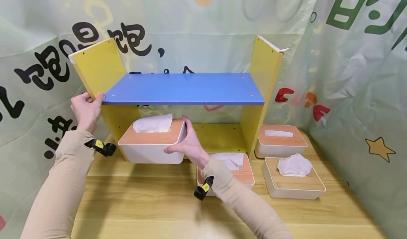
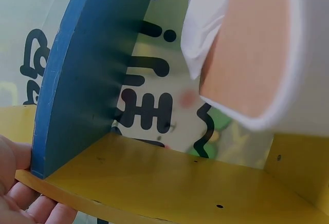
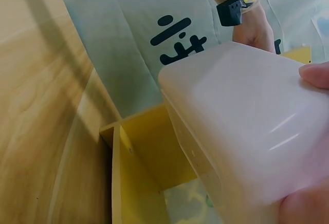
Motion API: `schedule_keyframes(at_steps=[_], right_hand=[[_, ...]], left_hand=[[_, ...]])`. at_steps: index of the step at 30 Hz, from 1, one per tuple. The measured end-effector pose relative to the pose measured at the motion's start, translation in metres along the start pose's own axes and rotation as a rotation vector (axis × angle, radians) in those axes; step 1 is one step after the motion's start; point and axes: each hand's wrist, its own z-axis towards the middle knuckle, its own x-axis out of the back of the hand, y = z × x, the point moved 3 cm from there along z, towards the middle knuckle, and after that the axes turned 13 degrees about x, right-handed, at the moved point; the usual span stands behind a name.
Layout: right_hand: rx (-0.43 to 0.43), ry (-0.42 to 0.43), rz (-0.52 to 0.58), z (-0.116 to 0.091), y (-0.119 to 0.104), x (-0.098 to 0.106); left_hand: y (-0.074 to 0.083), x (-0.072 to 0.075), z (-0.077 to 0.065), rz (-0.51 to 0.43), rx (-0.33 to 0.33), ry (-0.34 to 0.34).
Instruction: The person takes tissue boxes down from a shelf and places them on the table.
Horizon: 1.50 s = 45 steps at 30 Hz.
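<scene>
My right hand [image 1: 190, 143] grips the right end of a white tissue box [image 1: 152, 153] with a wood-look lid, thumb on its front. A white tissue sticks out of the lid's slot. The box is held at the front of the shelf's lower opening, below the blue board [image 1: 184, 87]; its underside shows in the right wrist view. My left hand [image 1: 85, 112] holds the front edge of the shelf's yellow left panel [image 1: 101, 64], where the blue board meets it. In the left wrist view the thumb lies by the blue board and the fingers curl behind the panel.
Another tissue box [image 1: 248, 177] stands on the wooden table [image 1: 152, 203], partly behind my right forearm. Two more, a rear box [image 1: 281, 150] and a front box [image 1: 294, 193], stand right of the shelf. A printed cloth [image 1: 356, 108] hangs behind and at the sides.
</scene>
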Motion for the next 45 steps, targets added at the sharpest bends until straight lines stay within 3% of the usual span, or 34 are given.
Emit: schedule_keyframes(at_steps=[9,23,45], right_hand=[[0.017,-0.023,0.039,-0.015,0.003,-0.001],[0.037,-0.041,0.066,-0.031,0.013,-0.006],[0.066,-0.042,0.041,-0.053,0.031,-0.019]], left_hand=[[0.0,0.0,0.001,-0.028,0.012,-0.006],[-0.001,0.002,0.001,0.005,0.03,-0.002],[0.002,0.001,-0.001,0.026,0.032,-0.007]])
